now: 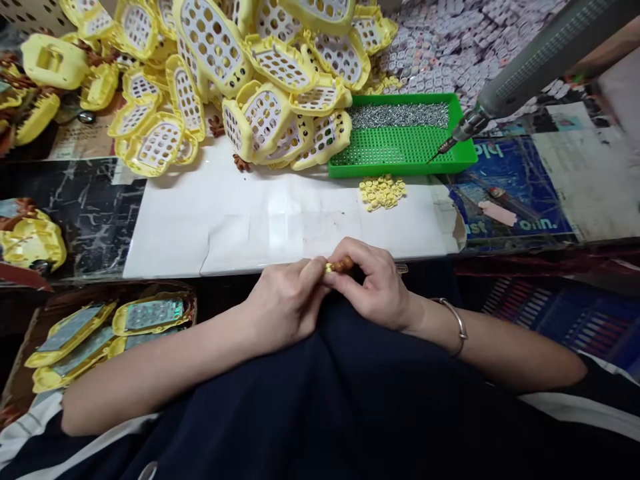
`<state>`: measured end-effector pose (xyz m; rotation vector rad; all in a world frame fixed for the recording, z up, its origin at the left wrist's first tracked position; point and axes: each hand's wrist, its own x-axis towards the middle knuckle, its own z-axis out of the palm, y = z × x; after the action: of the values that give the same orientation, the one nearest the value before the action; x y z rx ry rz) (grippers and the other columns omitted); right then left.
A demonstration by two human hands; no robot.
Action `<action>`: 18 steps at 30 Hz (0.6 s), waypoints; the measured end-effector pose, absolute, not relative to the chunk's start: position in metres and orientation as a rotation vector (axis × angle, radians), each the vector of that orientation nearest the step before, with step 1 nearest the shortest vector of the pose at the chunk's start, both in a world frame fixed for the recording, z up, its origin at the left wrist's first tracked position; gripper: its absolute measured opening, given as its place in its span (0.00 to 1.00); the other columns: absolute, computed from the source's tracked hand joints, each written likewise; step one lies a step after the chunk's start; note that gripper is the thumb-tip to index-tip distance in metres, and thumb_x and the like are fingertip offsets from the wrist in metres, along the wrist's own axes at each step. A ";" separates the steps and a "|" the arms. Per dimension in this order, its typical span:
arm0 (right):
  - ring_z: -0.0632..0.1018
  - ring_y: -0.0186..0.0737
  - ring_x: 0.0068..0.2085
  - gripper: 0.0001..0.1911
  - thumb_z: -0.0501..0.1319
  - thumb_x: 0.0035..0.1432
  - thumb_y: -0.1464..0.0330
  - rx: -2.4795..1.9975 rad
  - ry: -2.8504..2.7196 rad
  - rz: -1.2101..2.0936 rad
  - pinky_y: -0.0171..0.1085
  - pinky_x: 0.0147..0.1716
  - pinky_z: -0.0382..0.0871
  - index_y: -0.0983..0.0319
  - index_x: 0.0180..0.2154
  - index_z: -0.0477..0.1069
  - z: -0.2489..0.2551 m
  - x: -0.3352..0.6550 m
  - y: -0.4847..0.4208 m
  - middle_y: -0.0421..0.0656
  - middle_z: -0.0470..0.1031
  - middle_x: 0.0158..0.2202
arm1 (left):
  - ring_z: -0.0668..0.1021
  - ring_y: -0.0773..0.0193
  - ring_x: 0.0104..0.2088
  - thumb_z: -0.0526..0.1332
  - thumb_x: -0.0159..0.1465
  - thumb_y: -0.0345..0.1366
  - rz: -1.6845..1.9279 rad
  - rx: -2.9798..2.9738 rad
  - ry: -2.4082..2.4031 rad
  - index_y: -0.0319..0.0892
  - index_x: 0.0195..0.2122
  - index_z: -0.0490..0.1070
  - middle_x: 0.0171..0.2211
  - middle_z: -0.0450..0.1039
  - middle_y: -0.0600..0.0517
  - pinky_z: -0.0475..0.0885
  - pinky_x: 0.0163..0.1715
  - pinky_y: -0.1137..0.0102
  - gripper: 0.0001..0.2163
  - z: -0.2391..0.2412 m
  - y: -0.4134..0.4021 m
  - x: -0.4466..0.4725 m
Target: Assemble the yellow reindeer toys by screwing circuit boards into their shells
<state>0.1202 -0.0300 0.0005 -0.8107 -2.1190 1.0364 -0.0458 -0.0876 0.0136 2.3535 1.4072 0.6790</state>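
Observation:
My left hand (285, 300) and my right hand (373, 287) meet at the near edge of the white sheet (225, 227), over my dark lap. Both are closed in a pinch on a small brown and yellow part (339, 266) held between the fingertips. A silver bangle (456, 323) circles my right wrist. A small heap of yellow rings (383, 191) lies on the sheet beyond my right hand.
A big pile of yellow perforated shells (240, 73) fills the back. A green tray (400, 150) holds screws. A hanging grey electric screwdriver (525, 67) points its tip into the tray. A box (90, 333) of yellow pieces sits at lower left.

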 end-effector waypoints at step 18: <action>0.78 0.37 0.40 0.13 0.70 0.51 0.59 -0.377 -1.741 1.527 0.39 0.39 0.74 0.59 0.34 0.73 -0.012 0.137 0.003 0.42 0.77 0.35 | 0.80 0.54 0.41 0.55 0.63 0.55 0.665 1.118 1.056 0.41 0.53 0.69 0.44 0.78 0.43 0.75 0.40 0.64 0.25 0.017 -0.061 -0.069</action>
<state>0.1365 0.0032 -0.0124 -0.3768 -1.7415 1.5269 -0.0691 -0.0609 0.0171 1.1178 1.0563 0.6649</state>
